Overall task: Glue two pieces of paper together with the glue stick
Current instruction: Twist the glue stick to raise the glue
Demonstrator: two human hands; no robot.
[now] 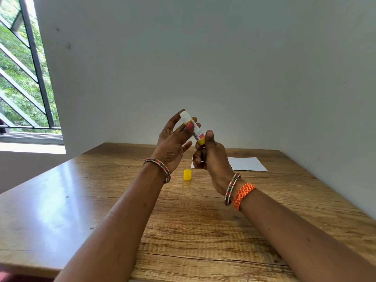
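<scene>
1. Your right hand [209,154] pinches the yellow base of the glue stick [194,128], thumb up along one side and the other fingers curled under it; that grip sits at the lowest point of the tube
2. Your left hand [173,141] steadies the upper barrel with loosely bent fingers; how firmly it holds you cannot tell from here
3. The stick's long axis runs on a slant, from the base at lower right to the bare white glue end at upper left, and that end points up and away from the tabletop [101,200]
4. The paper [249,164] lies flat on the tabletop behind and just right of your right hand, partly hidden by it; whether it is one sheet or two stacked cannot be told
5. So the working end faces the wrong way: judge on tipping the stick over, white end down and to the right, before it can meet the sheet
6. Your right hand is the nearer one to the paper, so it suits the spreading
7. The yellow cap [187,175] stands on the tabletop between your wrists, clear of the paper
</scene>
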